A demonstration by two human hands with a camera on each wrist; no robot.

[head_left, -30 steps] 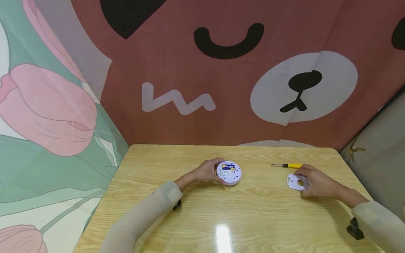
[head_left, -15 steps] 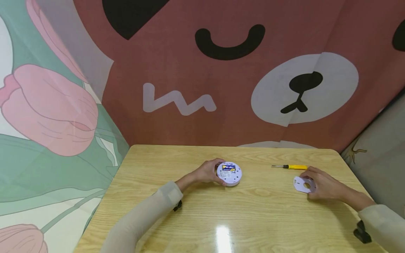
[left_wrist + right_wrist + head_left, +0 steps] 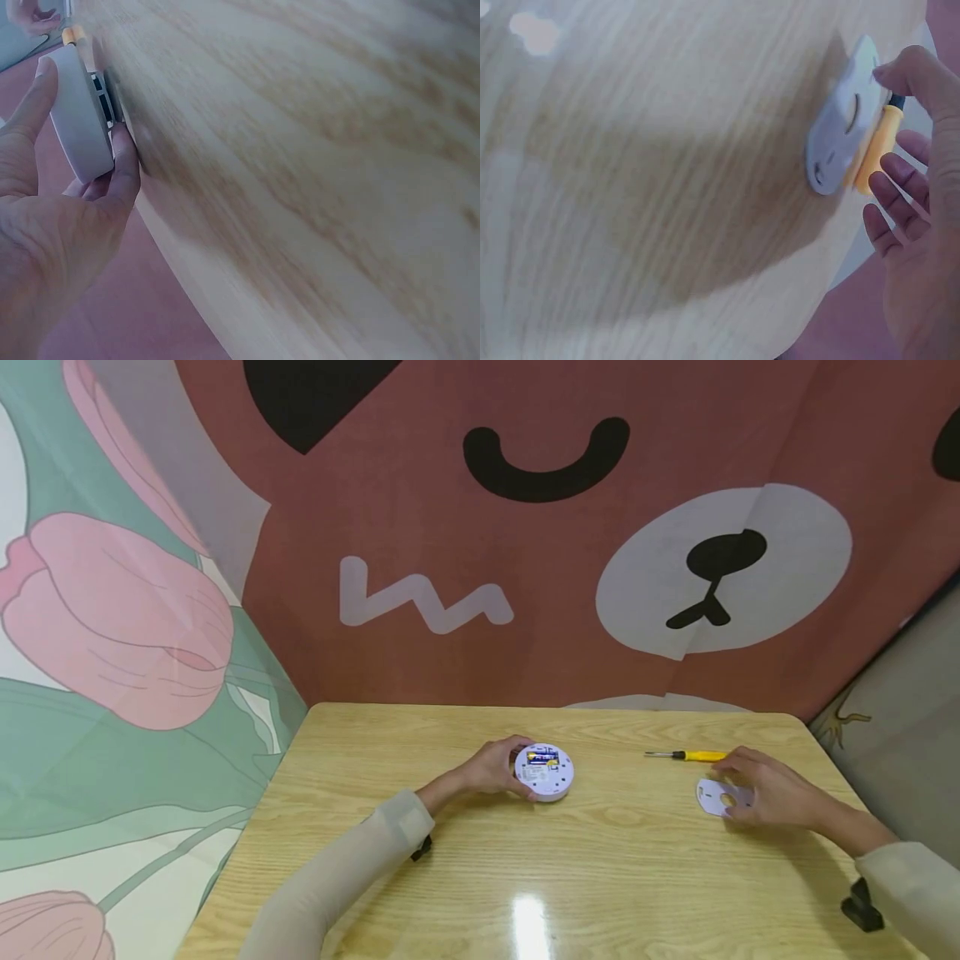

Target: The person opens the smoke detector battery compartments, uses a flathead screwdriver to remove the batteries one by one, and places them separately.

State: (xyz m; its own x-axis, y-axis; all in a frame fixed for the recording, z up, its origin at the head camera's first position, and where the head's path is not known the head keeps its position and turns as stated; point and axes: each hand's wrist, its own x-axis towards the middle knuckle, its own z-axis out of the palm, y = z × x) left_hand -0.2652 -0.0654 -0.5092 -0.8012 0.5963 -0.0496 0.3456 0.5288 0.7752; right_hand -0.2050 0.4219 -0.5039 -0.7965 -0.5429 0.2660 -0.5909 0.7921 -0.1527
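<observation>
In the head view my left hand (image 3: pixel 491 766) grips a round white smoke detector (image 3: pixel 543 772) by its left rim, thumb on the near side and fingers round the far side. Blue batteries and a printed label show on its upper face. The left wrist view shows its smooth white side (image 3: pixel 79 120) between thumb and fingers, close over the table. On the right, a flat white mounting plate (image 3: pixel 709 795) with a round centre hole lies on the wood. My right hand (image 3: pixel 776 793) is over its right end; in the right wrist view its fingers are spread, thumb tip at the plate's edge.
A yellow-handled screwdriver (image 3: pixel 701 756) lies just behind the plate, its shaft pointing left. The wooden table (image 3: pixel 600 860) ends at a back wall hung with a printed bear cloth (image 3: pixel 420 668). Patterned cloths flank both sides.
My right hand has moved the plate a little to the right and set it on the table, then loosened its fingers from it. The left hand and detector have stayed in place.
</observation>
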